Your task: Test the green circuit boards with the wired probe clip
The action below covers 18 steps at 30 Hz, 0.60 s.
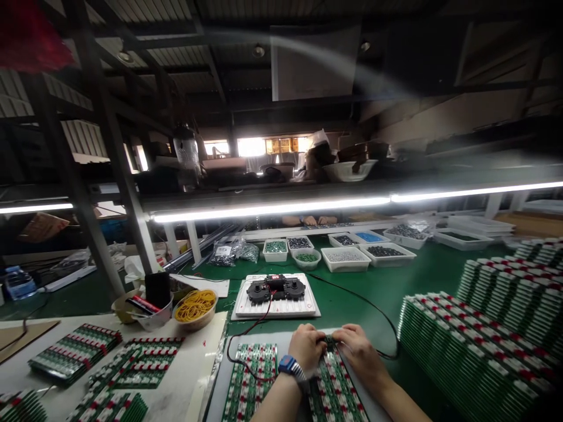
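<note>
Both hands bend over the far end of a stack of green circuit boards (336, 384) on a white mat (272, 335): left hand (304, 347), blue wristwatch (287, 364) at its wrist, and right hand (357, 351), fingers curled closed, any grip hidden. Stiff, light and probably brittle, the boards look best held by their edges, clear of the red-and-white components. Beyond, a black device (275, 288) sits on a white fixture (281, 308), before white trays of small parts (345, 259).
</note>
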Motion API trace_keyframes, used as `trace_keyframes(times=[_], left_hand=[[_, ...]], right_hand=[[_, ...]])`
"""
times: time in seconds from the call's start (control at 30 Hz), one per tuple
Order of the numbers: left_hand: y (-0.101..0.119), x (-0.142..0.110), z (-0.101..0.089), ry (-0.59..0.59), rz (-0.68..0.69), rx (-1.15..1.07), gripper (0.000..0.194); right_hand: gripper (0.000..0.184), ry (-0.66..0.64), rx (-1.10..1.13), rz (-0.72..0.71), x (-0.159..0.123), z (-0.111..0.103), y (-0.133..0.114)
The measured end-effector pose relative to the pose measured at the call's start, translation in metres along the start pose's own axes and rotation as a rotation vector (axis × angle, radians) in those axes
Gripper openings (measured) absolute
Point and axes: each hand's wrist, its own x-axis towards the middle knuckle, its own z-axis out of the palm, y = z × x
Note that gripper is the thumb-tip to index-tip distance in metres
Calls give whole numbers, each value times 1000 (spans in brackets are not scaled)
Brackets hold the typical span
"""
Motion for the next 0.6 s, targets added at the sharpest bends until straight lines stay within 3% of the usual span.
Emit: trace_keyframes(times=[0.6], left_hand=[[3, -2, -1, -15, -30, 13, 28]], right_hand=[[30, -25, -129, -54, 0, 6, 11]])
